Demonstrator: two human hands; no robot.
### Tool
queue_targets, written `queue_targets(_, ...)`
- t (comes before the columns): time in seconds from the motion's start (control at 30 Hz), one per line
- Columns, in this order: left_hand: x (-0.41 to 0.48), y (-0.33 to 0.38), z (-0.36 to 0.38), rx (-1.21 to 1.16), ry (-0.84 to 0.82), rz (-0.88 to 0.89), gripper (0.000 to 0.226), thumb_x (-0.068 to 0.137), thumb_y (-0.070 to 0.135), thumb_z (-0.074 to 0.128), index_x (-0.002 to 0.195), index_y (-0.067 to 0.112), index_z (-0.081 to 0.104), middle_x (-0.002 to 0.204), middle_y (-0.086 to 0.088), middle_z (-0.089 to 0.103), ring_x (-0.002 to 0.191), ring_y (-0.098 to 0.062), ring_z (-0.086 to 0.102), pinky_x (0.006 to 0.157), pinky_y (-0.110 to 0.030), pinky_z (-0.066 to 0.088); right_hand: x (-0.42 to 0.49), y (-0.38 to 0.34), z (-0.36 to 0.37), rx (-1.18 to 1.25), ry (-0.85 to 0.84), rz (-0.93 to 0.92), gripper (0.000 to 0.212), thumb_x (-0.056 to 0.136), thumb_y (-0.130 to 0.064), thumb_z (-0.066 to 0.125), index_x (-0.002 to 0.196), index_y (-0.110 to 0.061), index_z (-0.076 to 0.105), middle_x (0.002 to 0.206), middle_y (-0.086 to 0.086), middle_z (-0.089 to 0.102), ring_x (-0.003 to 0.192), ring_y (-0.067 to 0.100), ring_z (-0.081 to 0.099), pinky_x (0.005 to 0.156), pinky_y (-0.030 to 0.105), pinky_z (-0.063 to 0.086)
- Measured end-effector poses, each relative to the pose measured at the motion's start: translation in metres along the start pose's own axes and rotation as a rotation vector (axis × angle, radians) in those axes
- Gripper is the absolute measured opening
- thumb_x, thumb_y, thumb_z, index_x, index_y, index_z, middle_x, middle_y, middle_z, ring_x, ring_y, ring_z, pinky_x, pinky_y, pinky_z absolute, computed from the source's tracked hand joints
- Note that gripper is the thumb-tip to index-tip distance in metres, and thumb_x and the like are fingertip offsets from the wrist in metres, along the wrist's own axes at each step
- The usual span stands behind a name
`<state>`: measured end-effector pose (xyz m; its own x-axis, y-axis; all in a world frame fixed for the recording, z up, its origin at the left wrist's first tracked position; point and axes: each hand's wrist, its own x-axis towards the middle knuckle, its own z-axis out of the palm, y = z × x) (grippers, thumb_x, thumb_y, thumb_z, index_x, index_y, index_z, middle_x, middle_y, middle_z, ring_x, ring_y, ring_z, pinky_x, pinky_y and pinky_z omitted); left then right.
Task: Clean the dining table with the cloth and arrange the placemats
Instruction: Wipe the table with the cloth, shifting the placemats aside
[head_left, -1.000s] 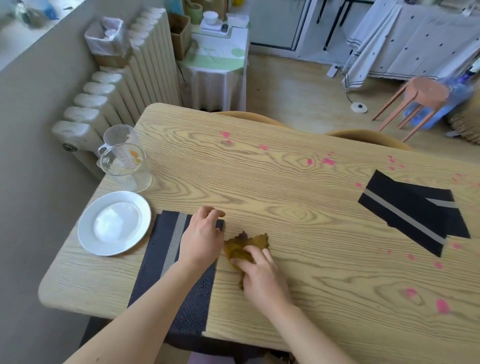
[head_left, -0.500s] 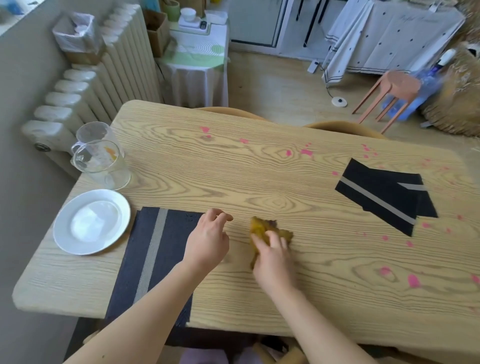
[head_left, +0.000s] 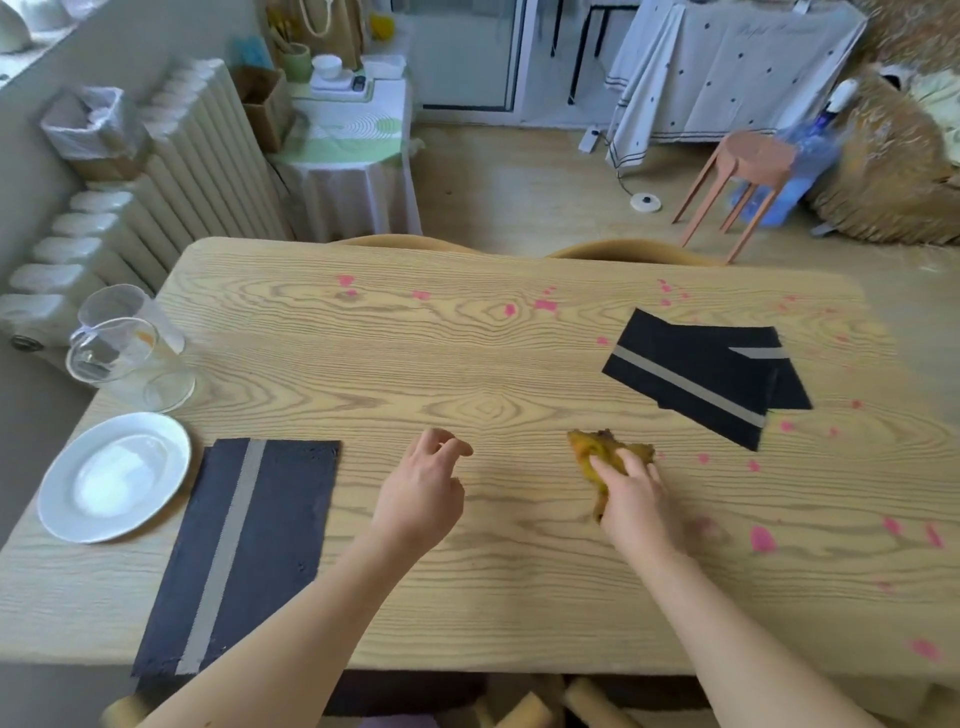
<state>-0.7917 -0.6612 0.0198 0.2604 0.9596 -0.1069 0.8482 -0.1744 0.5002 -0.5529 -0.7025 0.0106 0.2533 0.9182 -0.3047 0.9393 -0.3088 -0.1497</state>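
My right hand (head_left: 631, 499) presses a crumpled mustard-yellow cloth (head_left: 605, 451) flat onto the light wooden dining table (head_left: 467, 374), fingers lying over it. My left hand (head_left: 423, 488) hovers just above the bare wood with loosely curled fingers, holding nothing. A dark placemat with a grey stripe (head_left: 244, 551) lies at the near left, its front end hanging over the table edge. A second dark placemat (head_left: 696, 374), folded and askew, lies at the far right. Pink stains (head_left: 762, 539) are scattered over the table's far and right parts.
A white plate (head_left: 114, 475) sits at the left edge, with two glass jugs (head_left: 124, 358) behind it. Two chair backs (head_left: 623, 250) stand at the table's far side. A radiator (head_left: 145, 208) runs along the left wall; a pink stool (head_left: 748, 176) stands on the floor.
My right hand has slid the cloth to the right across the table. My left hand has come off the near placemat and moved right over bare wood.
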Motion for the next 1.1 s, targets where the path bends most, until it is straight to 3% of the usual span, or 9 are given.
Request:
queue_targets(0.1, -0.002, 0.023, 0.015, 0.000, -0.004, -0.004, 0.041, 0.086, 0.008, 0.052, 0.124, 0.021, 0.054, 0.127, 0.005, 0.046, 0.117, -0.017, 0.047, 0.078, -0.031, 0.051, 0.011, 0.071, -0.017, -0.001, 0.063, 0.187, 0.064, 0.090, -0.013, 0.057, 0.147, -0.032, 0.035, 0.149, 0.002, 0.035, 0.131, 0.026, 0.037, 0.098, 0.036, 0.048)
queue_targets(0.2, -0.003, 0.048, 0.030, -0.009, -0.003, -0.006, 0.041, 0.085, 0.008, 0.052, 0.124, 0.021, 0.054, 0.127, 0.005, 0.046, 0.118, -0.016, 0.047, 0.078, -0.029, 0.049, 0.014, 0.112, -0.024, 0.003, 0.064, 0.274, 0.061, 0.090, -0.018, 0.059, 0.145, -0.029, 0.039, 0.146, 0.004, 0.040, 0.127, 0.028, 0.040, 0.101, 0.039, 0.045)
queue_targets(0.37, -0.001, 0.095, 0.053, 0.005, -0.028, -0.050, 0.041, 0.086, 0.010, 0.051, 0.125, 0.024, 0.052, 0.128, 0.008, 0.043, 0.120, -0.013, 0.044, 0.076, -0.028, 0.050, 0.010, 0.085, -0.015, 0.054, 0.026, 0.051, 0.068, 0.088, -0.007, 0.052, 0.146, -0.037, 0.035, 0.149, -0.006, 0.036, 0.124, 0.021, 0.037, 0.097, 0.037, 0.046)
queue_targets(0.47, 0.002, 0.118, 0.066, 0.003, -0.026, -0.050, 0.041, 0.086, 0.010, 0.051, 0.125, 0.023, 0.052, 0.129, 0.007, 0.043, 0.120, -0.014, 0.044, 0.075, -0.029, 0.051, 0.000, 0.063, -0.005, 0.087, -0.020, -0.178, 0.073, 0.088, 0.005, 0.045, 0.147, -0.035, 0.032, 0.155, -0.006, 0.029, 0.129, 0.022, 0.031, 0.096, 0.033, 0.046)
queue_targets(0.53, 0.005, 0.131, 0.075, 0.005, -0.026, -0.060, 0.041, 0.087, 0.010, 0.051, 0.125, 0.024, 0.052, 0.129, 0.007, 0.043, 0.121, -0.014, 0.044, 0.074, -0.030, 0.051, -0.001, 0.071, -0.005, 0.092, -0.045, -0.238, 0.071, 0.090, 0.005, 0.042, 0.149, -0.033, 0.029, 0.156, -0.006, 0.024, 0.134, 0.023, 0.026, 0.097, 0.034, 0.044)
queue_targets(0.63, 0.008, 0.148, 0.086, 0.011, -0.019, -0.071, 0.041, 0.087, 0.011, 0.051, 0.126, 0.024, 0.051, 0.130, 0.007, 0.043, 0.122, -0.015, 0.044, 0.074, -0.027, 0.048, 0.007, 0.107, -0.013, 0.109, -0.053, -0.216, 0.067, 0.092, 0.003, 0.042, 0.147, -0.033, 0.034, 0.156, -0.008, 0.023, 0.139, 0.024, 0.022, 0.106, 0.035, 0.038)
queue_targets(0.7, 0.009, 0.160, 0.093, 0.016, -0.016, -0.070, 0.040, 0.088, 0.012, 0.051, 0.126, 0.024, 0.051, 0.130, 0.008, 0.042, 0.122, -0.014, 0.043, 0.072, -0.024, 0.045, 0.011, 0.141, -0.021, 0.094, -0.010, -0.169, 0.066, 0.090, 0.003, 0.042, 0.144, -0.035, 0.038, 0.154, -0.008, 0.029, 0.134, 0.023, 0.028, 0.103, 0.034, 0.040)
queue_targets(0.87, 0.012, 0.187, 0.110, -0.013, -0.004, -0.057, 0.040, 0.088, 0.012, 0.051, 0.126, 0.023, 0.051, 0.131, 0.007, 0.043, 0.120, -0.015, 0.045, 0.074, -0.026, 0.048, 0.014, 0.224, -0.033, 0.137, 0.106, 0.095, 0.058, 0.088, -0.003, 0.047, 0.140, -0.030, 0.048, 0.145, -0.002, 0.045, 0.127, 0.028, 0.039, 0.105, 0.036, 0.038)
queue_targets(1.1, 0.005, 0.193, 0.120, -0.025, 0.034, -0.088, 0.040, 0.087, 0.011, 0.052, 0.125, 0.023, 0.053, 0.129, 0.007, 0.044, 0.121, -0.014, 0.044, 0.074, -0.024, 0.045, 0.004, 0.193, -0.026, 0.143, 0.066, 0.003, 0.055, 0.091, -0.006, 0.048, 0.141, -0.025, 0.046, 0.143, 0.001, 0.045, 0.126, 0.025, 0.038, 0.107, 0.034, 0.035)
